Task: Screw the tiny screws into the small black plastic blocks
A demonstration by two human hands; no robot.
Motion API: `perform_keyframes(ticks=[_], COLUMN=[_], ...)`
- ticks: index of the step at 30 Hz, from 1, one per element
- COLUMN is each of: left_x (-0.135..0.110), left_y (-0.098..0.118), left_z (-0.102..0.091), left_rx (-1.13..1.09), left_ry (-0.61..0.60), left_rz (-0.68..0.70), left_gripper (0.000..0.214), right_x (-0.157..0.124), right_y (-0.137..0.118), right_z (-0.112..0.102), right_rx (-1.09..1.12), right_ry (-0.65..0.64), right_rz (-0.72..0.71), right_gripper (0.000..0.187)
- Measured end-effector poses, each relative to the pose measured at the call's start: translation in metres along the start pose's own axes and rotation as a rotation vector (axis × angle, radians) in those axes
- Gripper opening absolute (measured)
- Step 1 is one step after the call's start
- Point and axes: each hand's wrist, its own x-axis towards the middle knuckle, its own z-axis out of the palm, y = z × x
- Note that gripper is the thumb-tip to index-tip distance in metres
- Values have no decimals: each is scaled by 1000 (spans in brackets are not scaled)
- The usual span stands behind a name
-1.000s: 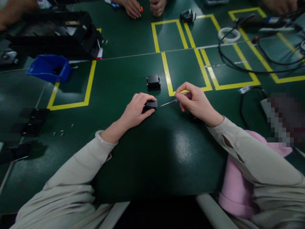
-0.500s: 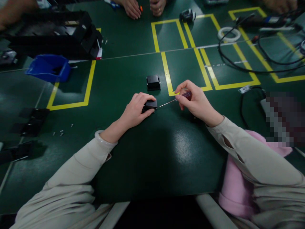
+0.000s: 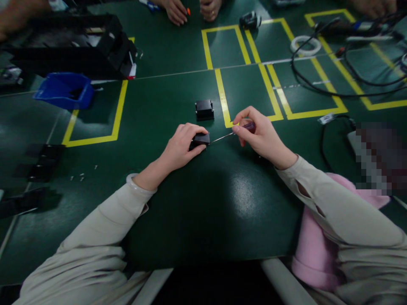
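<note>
My left hand [image 3: 182, 146] grips a small black box-shaped part [image 3: 201, 138] against the green table, thumb on the near side and fingers over the far side. In my right hand [image 3: 256, 131] is a screwdriver [image 3: 249, 126] with a dark translucent handle. Its thin metal shaft points left and slightly down, and the tip meets the right end of the black part. Just beyond, a second black box-shaped part [image 3: 204, 109] with small shiny screws at its ends rests on the table. A small dark item under my right wrist is mostly hidden.
Several tiny screws [image 3: 82, 176] lie at the left near black pieces [image 3: 44, 163]. Behind them are a blue bin [image 3: 65, 91] and a long black tray [image 3: 70, 48]. A cable [image 3: 305, 80] and white ring [image 3: 305, 45] lie right. Another person's hands [image 3: 190, 10] rest at the far edge.
My right thumb has shifted slightly left along the screwdriver, whose handle looks a little turned. The black part and my left hand stay in place.
</note>
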Motion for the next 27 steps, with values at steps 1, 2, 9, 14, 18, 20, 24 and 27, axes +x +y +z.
perform_keyframes(ticks=[1, 2, 9, 14, 18, 20, 24, 27], left_x=[0, 0, 0, 0, 0, 1, 1, 1], left_y=[0, 0, 1, 1, 1, 2, 2, 2], left_z=[0, 0, 0, 0, 0, 0, 0, 0], left_rx=[2, 5, 18, 4, -1, 3, 4, 1], left_ry=[3, 6, 9, 4, -2, -2, -3, -1], left_rz=[3, 6, 16, 2, -6, -2, -4, -4], left_gripper=[31, 30, 31, 30, 31, 30, 30, 30], right_x=[0, -1, -3, -5, -5, -5, -4, -4], right_y=[0, -1, -3, -5, -6, -5, -4, -3], right_z=[0, 1, 2, 2, 1, 1, 1, 1], right_rx=[1, -2, -75, -90, -133, -138, -78, -65], right_ry=[-3, -2, 36, 1, 13, 17, -14, -6], right_rz=[4, 4, -75, -80, -108, -115, -76, -69], right_gripper=[12, 12, 16, 14, 11, 13, 12, 11])
